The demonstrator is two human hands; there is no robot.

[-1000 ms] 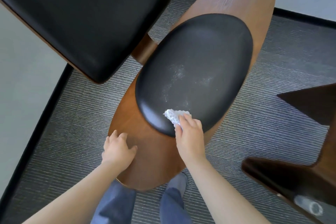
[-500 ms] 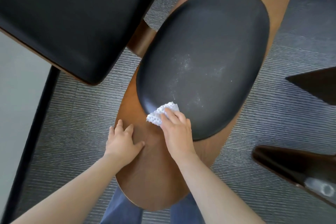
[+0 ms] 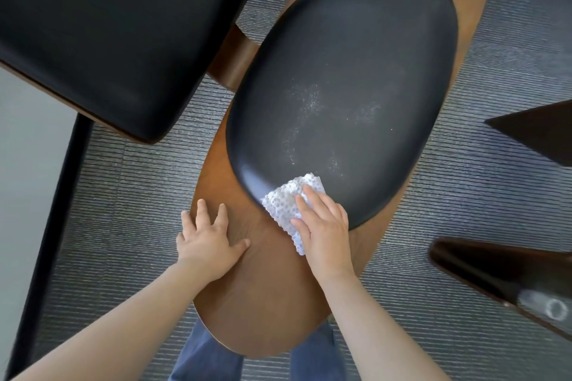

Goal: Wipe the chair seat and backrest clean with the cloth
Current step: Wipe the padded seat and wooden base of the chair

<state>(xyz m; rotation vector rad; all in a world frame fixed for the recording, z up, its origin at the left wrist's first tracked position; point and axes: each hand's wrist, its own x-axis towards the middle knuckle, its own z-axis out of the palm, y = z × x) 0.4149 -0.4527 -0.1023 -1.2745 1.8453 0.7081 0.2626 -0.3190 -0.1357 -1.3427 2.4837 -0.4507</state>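
An oval black pad point(image 3: 356, 71) sits on a long brown wooden shell point(image 3: 263, 303) of the chair. White dusty specks point(image 3: 312, 102) mark the pad's middle and lower part. My right hand point(image 3: 322, 226) presses a white dotted cloth point(image 3: 283, 206) flat over the pad's near left edge, where pad meets wood. My left hand point(image 3: 209, 240) lies flat on the wood to the left, fingers spread, holding nothing. A squarish black cushion point(image 3: 108, 25) of the chair fills the upper left.
Grey ribbed carpet point(image 3: 123, 210) lies under the chair, with a black border strip point(image 3: 46, 241) and pale floor point(image 3: 24, 148) to the left. Dark wooden furniture parts point(image 3: 510, 275) jut in from the right. My blue trouser legs point(image 3: 207, 362) show below the shell.
My right hand slid the cloth left along the pad's near edge, and more of the cloth now shows. My left hand stayed on the wood. The view has moved closer.
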